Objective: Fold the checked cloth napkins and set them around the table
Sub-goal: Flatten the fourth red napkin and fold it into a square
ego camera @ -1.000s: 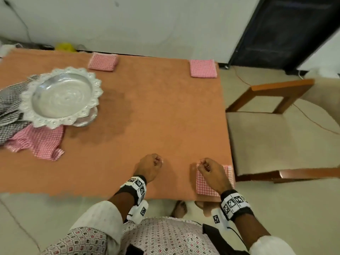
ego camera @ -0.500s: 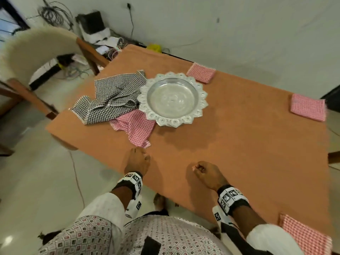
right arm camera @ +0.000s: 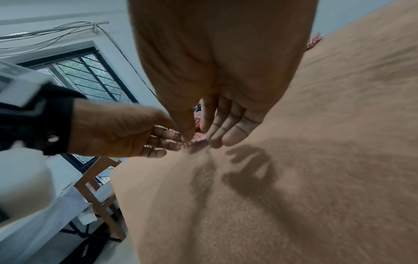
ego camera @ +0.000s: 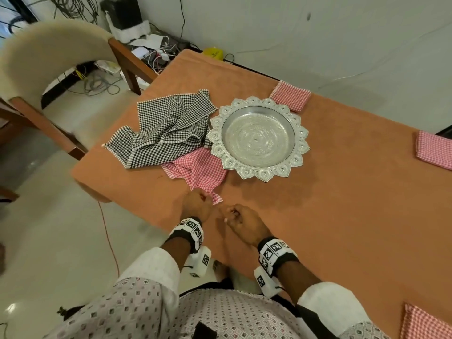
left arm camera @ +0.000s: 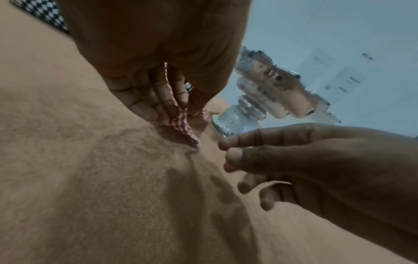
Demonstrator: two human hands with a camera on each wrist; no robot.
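Corner of unfolded red checked napkin (ego camera: pixel 195 171) is pinched by left hand (ego camera: pixel 197 206); right hand (ego camera: pixel 244 222), loosely curled and empty, lies just right.

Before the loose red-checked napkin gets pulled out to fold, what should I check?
1. Left hand pinches the crumpled red-and-white checked cloth napkin by its near corner: ok.
2. Right hand on the napkin: not ok, fingers loosely curled beside the corner, holding nothing.
3. Napkin free to slide: not ok, its far edge lies under the ornate silver metal bowl.
4. Black-and-white checked cloth clear of it: not ok, they overlap.
5. Bare orange tablecloth for folding: ok.
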